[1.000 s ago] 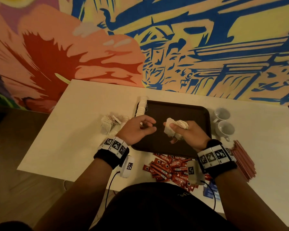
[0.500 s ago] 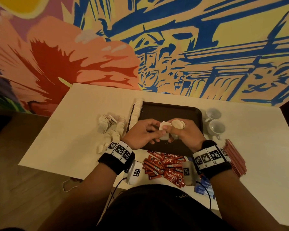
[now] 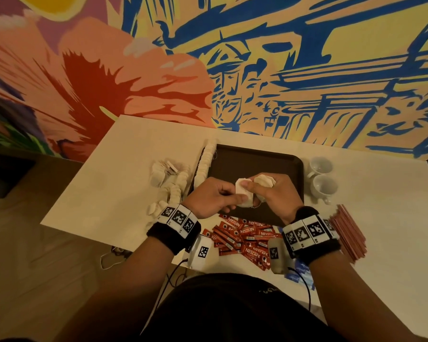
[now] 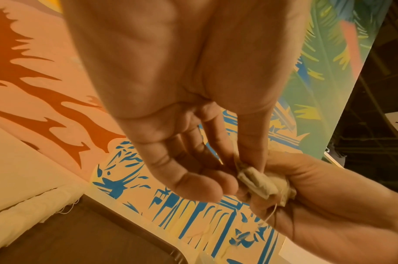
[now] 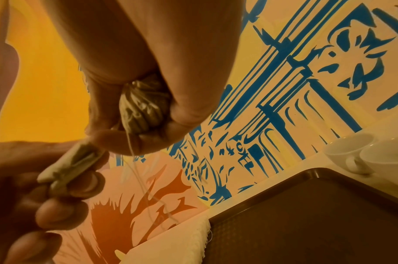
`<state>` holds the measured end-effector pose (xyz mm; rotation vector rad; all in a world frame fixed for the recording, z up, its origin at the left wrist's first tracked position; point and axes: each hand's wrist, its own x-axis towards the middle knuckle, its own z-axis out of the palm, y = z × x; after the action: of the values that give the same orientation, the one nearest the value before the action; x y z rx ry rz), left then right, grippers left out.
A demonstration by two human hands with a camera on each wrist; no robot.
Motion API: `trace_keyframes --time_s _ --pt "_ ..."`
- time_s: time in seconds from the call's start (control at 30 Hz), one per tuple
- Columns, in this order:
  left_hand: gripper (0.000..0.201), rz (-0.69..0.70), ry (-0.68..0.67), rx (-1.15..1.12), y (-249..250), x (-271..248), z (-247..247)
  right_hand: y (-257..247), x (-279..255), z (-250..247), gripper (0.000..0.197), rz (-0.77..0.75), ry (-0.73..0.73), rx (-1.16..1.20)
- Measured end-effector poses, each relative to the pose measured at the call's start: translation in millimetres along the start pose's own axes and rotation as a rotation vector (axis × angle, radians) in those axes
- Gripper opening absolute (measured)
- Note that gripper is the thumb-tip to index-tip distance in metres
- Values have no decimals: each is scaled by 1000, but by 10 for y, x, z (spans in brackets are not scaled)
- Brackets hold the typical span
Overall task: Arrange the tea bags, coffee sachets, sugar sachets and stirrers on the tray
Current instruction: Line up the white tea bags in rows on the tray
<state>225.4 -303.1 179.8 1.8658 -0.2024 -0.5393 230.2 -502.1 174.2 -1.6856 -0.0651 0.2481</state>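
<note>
While right hand [image 3: 277, 193] clutching a bunch of tea bags [image 3: 263, 180] above tray [image 3: 292, 166], left hand [image 3: 215, 197] pinching one bag [image 3: 244, 196] free; next, probably laying it flat in a row.

The only clear brand is "NESCAFE", printed in white on the heap of red foil coffee sachets [image 3: 242, 236] lying on the pale worktop [image 3: 104, 191] at six o'clock from the dark brown rectangular plastic tray [image 3: 255, 161]. One sachet at the near edge of the heap also reads "CLASSIC" under the brand name. Black-and-white square coded marker tags run along the black wristbands [image 3: 177, 219] on both wrists; they carry patterns, not letters. In the right wrist view the blue brushwork of the painted mural wall [image 5: 245, 157] holds shapes resembling letters, too loose to read with certainty.
</note>
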Motion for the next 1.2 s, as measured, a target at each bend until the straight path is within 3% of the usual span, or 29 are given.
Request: trace_keyframes --time_s 0.17,0.37,0.53,0.67,0.9,1.03,1.2 --pt "24 -3 18 32 -42 47 -37 -52 67 59 18 2 -13 15" --pt "17 -12 48 76 -83 185 -319 -60 264 108 21 76 -49 53" --pt "5 -63 185 69 -180 301 -794 -38 462 135 25 241 101 118" --pt "22 -134 234 164 -445 516 -1233 49 572 171 29 288 179 134" --pt "28 -295 84 466 -1060 980 -1502 106 712 227 24 361 209 130" --pt "42 -347 -31 700 -1376 1179 -1422 116 759 230 22 421 148 192" --pt "32 -370 -149 839 -1642 1306 -1273 127 795 250 20 481 85 241"
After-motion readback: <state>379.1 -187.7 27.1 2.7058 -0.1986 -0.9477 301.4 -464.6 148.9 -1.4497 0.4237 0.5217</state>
